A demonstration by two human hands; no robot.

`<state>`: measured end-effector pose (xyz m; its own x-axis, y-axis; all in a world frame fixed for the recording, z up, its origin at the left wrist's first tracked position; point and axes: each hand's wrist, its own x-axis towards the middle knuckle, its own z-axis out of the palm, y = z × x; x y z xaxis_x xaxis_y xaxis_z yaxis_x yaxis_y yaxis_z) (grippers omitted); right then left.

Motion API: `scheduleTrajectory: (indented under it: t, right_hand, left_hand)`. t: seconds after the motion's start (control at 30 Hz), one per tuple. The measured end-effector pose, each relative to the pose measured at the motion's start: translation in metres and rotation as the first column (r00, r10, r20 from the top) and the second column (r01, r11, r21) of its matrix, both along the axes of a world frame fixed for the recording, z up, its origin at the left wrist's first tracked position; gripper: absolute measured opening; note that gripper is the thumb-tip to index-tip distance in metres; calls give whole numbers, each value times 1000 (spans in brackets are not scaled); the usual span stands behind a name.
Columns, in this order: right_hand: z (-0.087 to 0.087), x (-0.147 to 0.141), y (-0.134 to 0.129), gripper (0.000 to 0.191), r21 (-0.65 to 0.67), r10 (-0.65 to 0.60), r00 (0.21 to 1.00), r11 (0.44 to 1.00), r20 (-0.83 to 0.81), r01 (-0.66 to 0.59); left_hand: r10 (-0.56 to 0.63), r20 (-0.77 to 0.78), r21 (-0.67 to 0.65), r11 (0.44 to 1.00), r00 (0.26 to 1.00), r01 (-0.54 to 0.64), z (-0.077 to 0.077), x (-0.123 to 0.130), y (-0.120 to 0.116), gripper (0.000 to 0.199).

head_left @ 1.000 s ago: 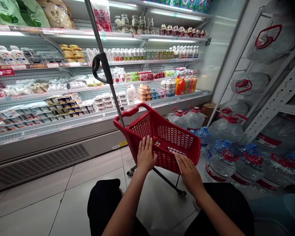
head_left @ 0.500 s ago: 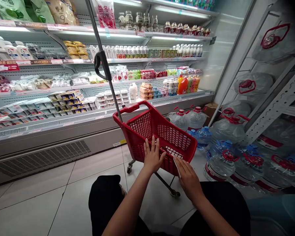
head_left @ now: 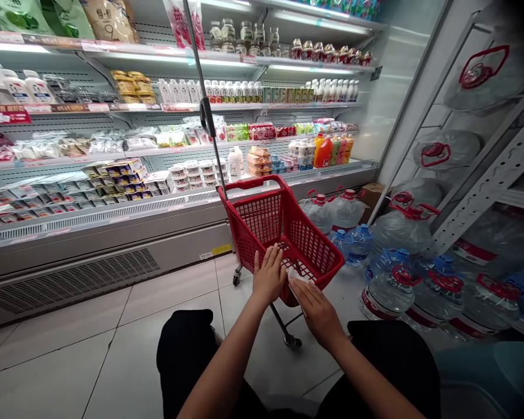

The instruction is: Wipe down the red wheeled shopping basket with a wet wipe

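A red plastic shopping cart with a slatted basket and a metal pole stands in front of my knees. My left hand lies on the basket's near side with its fingers stretched out, holding nothing. Beside it, my right hand presses a thin white wipe against the near rim, fingers close together. Most of the wipe is hidden under that hand; whether it is paper or cloth I cannot tell. Inside, the visible part of the basket shows only its red grid.
Behind the cart runs a lit refrigerated case stocked with dairy and drinks. Large water bottles crowd the floor at right beside a perforated metal rack. My dark-trousered knees flank my arms above the pale floor tiles.
The cart has turned, its pole swinging right and its near wheel shifting left. My right hand has slid left along the rim with the wipe, closer to my left hand.
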<state>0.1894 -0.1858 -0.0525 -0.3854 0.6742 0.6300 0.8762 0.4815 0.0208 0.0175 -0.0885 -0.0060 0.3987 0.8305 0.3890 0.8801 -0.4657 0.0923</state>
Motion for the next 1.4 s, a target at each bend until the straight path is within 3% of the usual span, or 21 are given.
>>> scheduleTrajectory:
  t: [0.1,0.23,0.33,0.47,0.53,0.6,0.7,0.77,0.83,0.93,1.03,1.13,1.2,1.3,1.4]
  right_hand:
    - [-1,39,7,85,-10,-3,1000,1000,19,4]
    - [-4,78,11,88,0,-152,988,988,-8,152]
    - [-6,64,8,93,-18,-169,985,986,-37,168]
    - [-4,18,3,95,-76,-28,996,997,-90,21]
    - [1,13,4,95,-109,18,987,993,-159,-36]
    - [10,27,7,91,-134,-31,963,991,-266,-5]
    - [24,71,13,79,-114,-227,883,974,-411,197]
    - [29,97,16,76,-49,-294,863,952,-411,301]
    - [26,105,14,82,11,-273,914,957,-301,290]
    - [7,78,6,91,22,-191,971,980,-144,196]
    - [-12,24,-5,88,18,-142,981,989,-135,145]
    - [-17,-25,-11,84,44,-51,991,997,-120,57]
    - [-16,-39,-11,82,79,6,995,997,-103,3]
    - [-14,-22,-5,78,71,74,997,995,-34,-71]
    - [-13,30,4,73,36,100,995,994,11,-101]
  left_hand:
    - [28,-17,-37,999,999,-29,9,-12,1,55]
    - [85,-11,-58,995,996,-86,13,-13,-2,56]
    - [80,-7,-30,996,997,-80,4,-3,-13,56]
    - [36,-10,4,999,999,-36,-8,6,-25,56]
    - [19,-15,10,1000,1000,-19,-9,4,-28,57]
    - [6,-20,8,1000,1000,-5,-9,-1,-28,58]
    - [19,-10,-1,1000,1000,-19,-6,-7,-28,59]
    - [26,-1,-3,1000,1000,-26,-5,-8,-27,59]
    - [23,5,-2,1000,1000,-23,-5,-7,-27,59]
    - [10,12,8,1000,1000,-10,-6,-3,-27,59]
    - [13,33,22,1000,999,-14,-7,1,-28,59]
    - [25,62,2,1000,998,-25,-7,0,-29,59]
    - [18,71,-19,1000,997,-17,-6,-4,-29,59]
    - [-2,73,-23,1000,997,3,-5,-13,-29,59]
    - [-20,69,-7,1000,997,21,-4,-21,-28,61]
